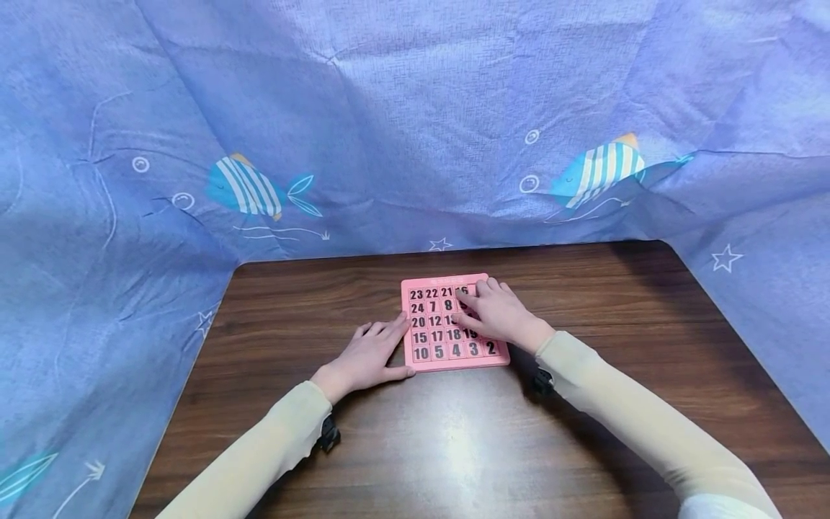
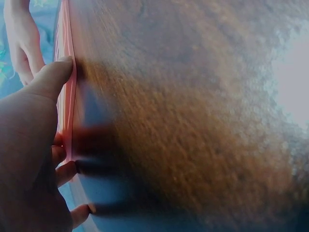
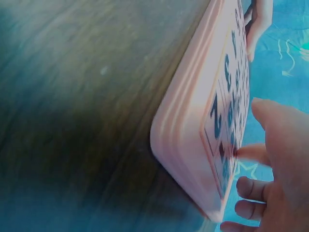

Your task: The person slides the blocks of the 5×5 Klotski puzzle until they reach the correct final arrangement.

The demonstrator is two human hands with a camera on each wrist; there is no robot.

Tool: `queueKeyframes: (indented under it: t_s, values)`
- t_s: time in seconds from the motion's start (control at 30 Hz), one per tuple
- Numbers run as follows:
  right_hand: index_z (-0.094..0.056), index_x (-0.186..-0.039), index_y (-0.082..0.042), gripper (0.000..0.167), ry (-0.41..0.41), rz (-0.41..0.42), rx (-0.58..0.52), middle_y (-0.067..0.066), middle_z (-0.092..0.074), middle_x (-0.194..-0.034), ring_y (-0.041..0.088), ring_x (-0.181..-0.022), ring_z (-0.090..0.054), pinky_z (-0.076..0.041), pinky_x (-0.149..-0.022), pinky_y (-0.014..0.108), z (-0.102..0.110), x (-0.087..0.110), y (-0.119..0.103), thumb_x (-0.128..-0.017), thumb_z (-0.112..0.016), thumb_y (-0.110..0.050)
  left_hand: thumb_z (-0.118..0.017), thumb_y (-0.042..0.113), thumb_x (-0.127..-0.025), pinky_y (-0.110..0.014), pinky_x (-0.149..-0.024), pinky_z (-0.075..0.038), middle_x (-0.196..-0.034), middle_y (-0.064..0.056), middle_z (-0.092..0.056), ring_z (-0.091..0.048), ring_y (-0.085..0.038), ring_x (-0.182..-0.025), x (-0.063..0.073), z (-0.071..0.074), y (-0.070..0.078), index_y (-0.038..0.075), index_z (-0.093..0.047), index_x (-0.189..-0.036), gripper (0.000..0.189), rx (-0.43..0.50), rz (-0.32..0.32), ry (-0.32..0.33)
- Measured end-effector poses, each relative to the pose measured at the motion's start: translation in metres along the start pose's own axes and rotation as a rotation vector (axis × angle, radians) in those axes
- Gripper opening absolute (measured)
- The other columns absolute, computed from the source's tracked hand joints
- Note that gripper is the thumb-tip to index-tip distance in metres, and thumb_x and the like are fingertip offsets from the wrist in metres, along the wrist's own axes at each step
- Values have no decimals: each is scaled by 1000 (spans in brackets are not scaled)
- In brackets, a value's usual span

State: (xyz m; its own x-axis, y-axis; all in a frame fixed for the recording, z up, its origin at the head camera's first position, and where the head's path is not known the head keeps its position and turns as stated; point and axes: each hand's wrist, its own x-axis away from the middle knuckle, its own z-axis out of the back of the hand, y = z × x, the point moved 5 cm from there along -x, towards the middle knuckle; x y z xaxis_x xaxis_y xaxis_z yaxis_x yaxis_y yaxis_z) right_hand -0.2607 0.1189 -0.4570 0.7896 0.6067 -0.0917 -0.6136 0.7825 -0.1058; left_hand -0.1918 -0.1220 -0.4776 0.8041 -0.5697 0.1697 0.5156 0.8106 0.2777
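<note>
A pink number slide puzzle [image 1: 446,336], a square board with rows of black-numbered tiles, lies flat on the table. My left hand [image 1: 368,358] rests at its left side, index finger along the edge and thumb by the near-left corner. In the left wrist view the thumb tip touches the puzzle's side [image 2: 69,106]. Over the right part of the board is my right hand [image 1: 504,314], its index finger extended to the tiles at the upper right. It covers several tiles there. From the right wrist, a fingertip meets the tile face [image 3: 228,125], while the thumb stands off it.
The dark wood-grain table [image 1: 415,447] runs out on all sides of the puzzle, with a bright glare spot in front. A blue cloth [image 1: 415,130] with striped fish hangs behind and along both sides. Dark wrist cameras [image 1: 329,434] hang under the sleeves.
</note>
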Motion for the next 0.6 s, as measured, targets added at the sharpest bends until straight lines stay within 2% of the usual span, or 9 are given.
queueKeyframes:
  t_s: [0.1,0.23,0.4,0.6]
  values:
    - [-67,-141,-12,55,23,9,-16,9,-51,-87,31,-86,-49,-42,-77,46,4,5,6,-100,-65,-48,-60,62,-99,-62,-122,-21,-174,-8,-18,-35,-32,-151,0,0,0,10,-24,-167,93,5,0,1]
    - [-72,-136,-13,47,50,37,-3,6,-49,-83,29,-82,-47,-40,-72,43,10,22,15,-99,-69,-42,-59,62,-99,-62,-122,-21,-174,-8,-18,-34,-32,-151,1,-1,-1,10,-24,-167,93,8,-2,1]
    - [-72,-136,-18,45,39,91,21,5,-48,-83,28,-78,-44,-38,-68,40,9,41,20,-98,-69,-43,-59,64,-98,-61,-122,-21,-174,-7,-18,-34,-31,-151,1,-2,-4,11,-24,-167,94,0,2,6]
    - [-68,-141,-24,47,24,105,46,3,-46,-84,25,-76,-41,-35,-69,37,5,51,23,-100,-66,-46,-57,65,-99,-61,-123,-20,-174,-5,-16,-33,-30,-152,-1,-6,-5,13,-21,-168,94,0,0,0]
